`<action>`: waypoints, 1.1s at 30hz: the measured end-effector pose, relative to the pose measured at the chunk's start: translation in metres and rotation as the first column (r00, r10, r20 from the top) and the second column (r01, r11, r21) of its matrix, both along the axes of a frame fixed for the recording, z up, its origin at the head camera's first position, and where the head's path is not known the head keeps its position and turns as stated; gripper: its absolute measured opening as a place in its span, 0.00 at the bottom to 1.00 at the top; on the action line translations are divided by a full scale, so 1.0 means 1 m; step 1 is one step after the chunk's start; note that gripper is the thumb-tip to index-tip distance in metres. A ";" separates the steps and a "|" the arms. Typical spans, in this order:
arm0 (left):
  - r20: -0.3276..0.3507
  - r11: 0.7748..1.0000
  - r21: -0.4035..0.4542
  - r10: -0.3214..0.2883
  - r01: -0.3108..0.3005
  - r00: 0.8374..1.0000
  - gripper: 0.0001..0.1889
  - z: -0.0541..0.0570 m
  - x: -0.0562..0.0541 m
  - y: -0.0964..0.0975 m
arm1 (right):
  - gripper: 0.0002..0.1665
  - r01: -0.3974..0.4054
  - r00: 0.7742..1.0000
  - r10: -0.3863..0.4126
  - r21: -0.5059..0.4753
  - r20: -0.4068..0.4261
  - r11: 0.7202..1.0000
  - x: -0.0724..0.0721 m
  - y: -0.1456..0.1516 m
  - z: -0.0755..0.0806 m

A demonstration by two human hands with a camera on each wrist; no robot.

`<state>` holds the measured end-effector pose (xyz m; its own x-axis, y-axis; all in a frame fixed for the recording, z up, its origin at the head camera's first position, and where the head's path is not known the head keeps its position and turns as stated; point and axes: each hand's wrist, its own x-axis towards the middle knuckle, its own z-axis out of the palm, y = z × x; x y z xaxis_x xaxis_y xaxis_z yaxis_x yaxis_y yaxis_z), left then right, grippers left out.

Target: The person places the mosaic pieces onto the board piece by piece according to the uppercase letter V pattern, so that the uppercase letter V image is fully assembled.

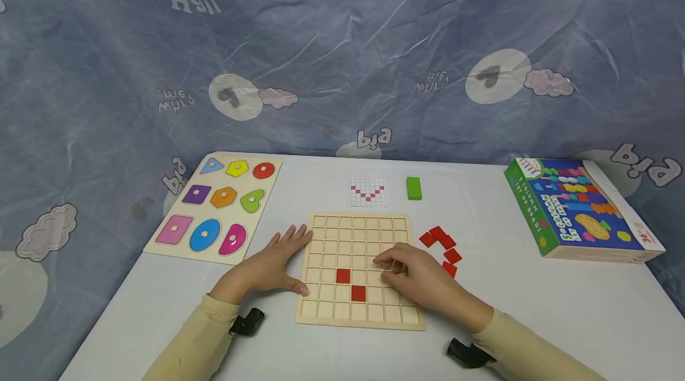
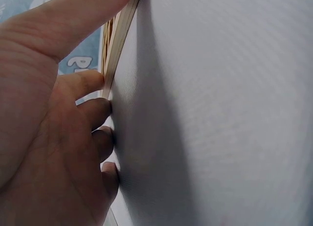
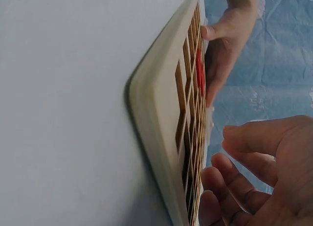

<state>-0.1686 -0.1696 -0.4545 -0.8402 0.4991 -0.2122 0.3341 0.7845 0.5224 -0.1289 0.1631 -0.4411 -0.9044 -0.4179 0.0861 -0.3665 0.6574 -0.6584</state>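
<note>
A square wooden grid board (image 1: 360, 327) lies on the white table, with a red square tile (image 1: 343, 276) and another red tile (image 1: 358, 293) in its cells. My left hand (image 1: 273, 265) is spread along the board's left side, thumb and fingertips touching the edge; the left wrist view shows the thumb (image 2: 73, 20) against the rim. Over the right half of the board is my right hand (image 1: 423, 274), fingers loosely bent. In the right wrist view its thumb and fingers (image 3: 239, 187) stand a little apart, with no tile showing between them.
Several loose red tiles (image 1: 452, 256) lie right of the board. Behind it are a pattern card (image 1: 368, 192) with a red V and a green block (image 1: 414, 188). A shape puzzle (image 1: 214, 232) lies at left, a colourful box (image 1: 583, 208) at right. A patterned curtain (image 1: 342, 72) hangs behind.
</note>
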 end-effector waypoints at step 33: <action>0.004 1.000 0.000 0.006 -0.006 1.000 0.63 0.002 0.001 0.000 | 0.17 0.137 0.988 -0.125 0.132 -0.096 0.982 0.000 0.094 0.003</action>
<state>-0.1678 -0.1697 -0.4523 -0.8421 0.4941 -0.2160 0.3273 0.7866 0.5235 -0.1289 0.2574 -0.4376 -0.9437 -0.3095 0.1166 -0.3229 0.7857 -0.5276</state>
